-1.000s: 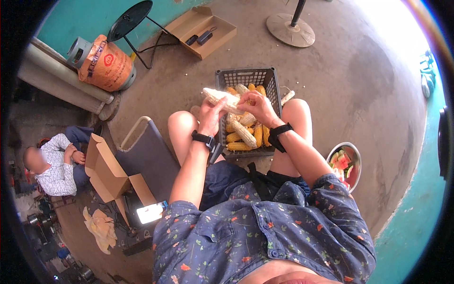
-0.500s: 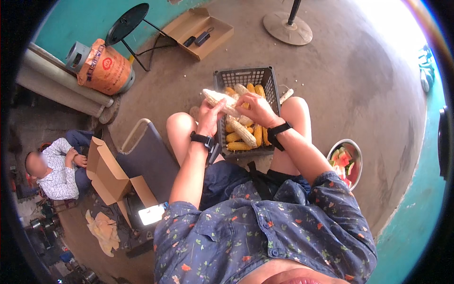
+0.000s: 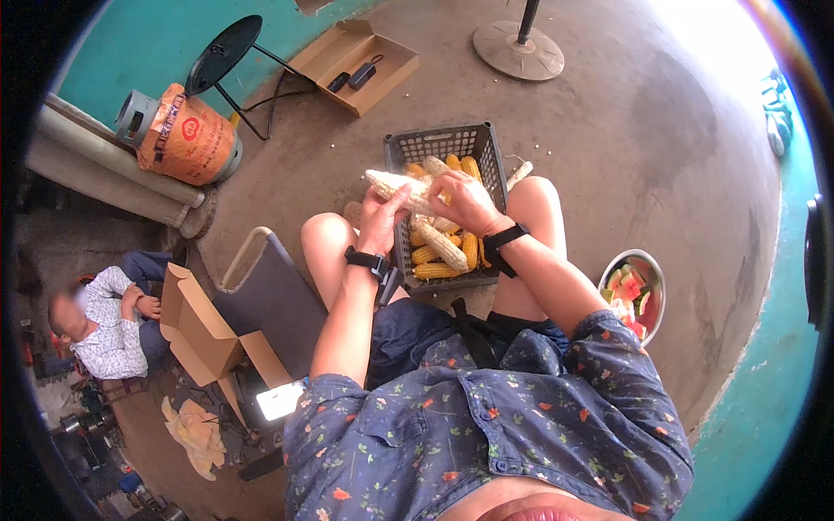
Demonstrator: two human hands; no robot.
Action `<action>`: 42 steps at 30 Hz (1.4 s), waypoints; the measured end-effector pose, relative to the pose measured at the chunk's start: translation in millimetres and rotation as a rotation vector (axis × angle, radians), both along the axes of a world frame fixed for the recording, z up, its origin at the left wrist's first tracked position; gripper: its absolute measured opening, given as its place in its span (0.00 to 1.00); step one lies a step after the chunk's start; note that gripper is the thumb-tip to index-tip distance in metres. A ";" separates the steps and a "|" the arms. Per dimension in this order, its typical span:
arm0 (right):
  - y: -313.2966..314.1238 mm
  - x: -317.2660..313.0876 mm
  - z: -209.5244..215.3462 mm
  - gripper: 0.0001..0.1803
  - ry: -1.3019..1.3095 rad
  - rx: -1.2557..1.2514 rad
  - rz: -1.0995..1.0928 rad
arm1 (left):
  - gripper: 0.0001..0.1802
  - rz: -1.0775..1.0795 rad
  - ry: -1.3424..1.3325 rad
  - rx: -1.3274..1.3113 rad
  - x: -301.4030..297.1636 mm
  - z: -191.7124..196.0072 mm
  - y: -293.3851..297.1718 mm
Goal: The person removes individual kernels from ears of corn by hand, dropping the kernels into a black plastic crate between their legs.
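A pale corn cob (image 3: 383,183) is held level above a dark plastic crate. My left hand (image 3: 379,219) is wrapped round the cob's left part, its tip sticking out past the thumb. Bent over the cob's right end are the fingers of my right hand (image 3: 470,204), pressed against it; that end is partly hidden behind them. Yellow corn cobs (image 3: 434,270) and whitish ones (image 3: 445,246) lie in the crate (image 3: 494,162), which stands on the floor between my knees.
Right of my knee stands a metal bowl (image 3: 662,295) with watermelon pieces. Beyond the crate are a round stand base (image 3: 519,52) and an open cardboard box (image 3: 382,82). A gas cylinder (image 3: 228,156), a chair (image 3: 278,291) and a seated person (image 3: 113,317) are to the left.
Both hands stay on the cob, with my right fingers shifting slightly over its right end. The whole view has moved a little.
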State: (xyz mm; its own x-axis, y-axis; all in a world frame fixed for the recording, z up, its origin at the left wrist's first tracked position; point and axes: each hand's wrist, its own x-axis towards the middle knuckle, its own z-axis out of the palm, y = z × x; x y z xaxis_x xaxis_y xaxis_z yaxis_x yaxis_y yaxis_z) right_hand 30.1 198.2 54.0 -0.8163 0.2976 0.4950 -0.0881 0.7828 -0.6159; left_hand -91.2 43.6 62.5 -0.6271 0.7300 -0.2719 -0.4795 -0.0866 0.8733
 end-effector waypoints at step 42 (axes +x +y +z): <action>6.6 11.7 -2.0 0.12 -0.270 -0.453 -0.267 | 0.20 0.121 -0.047 0.060 3.2 -1.2 -1.6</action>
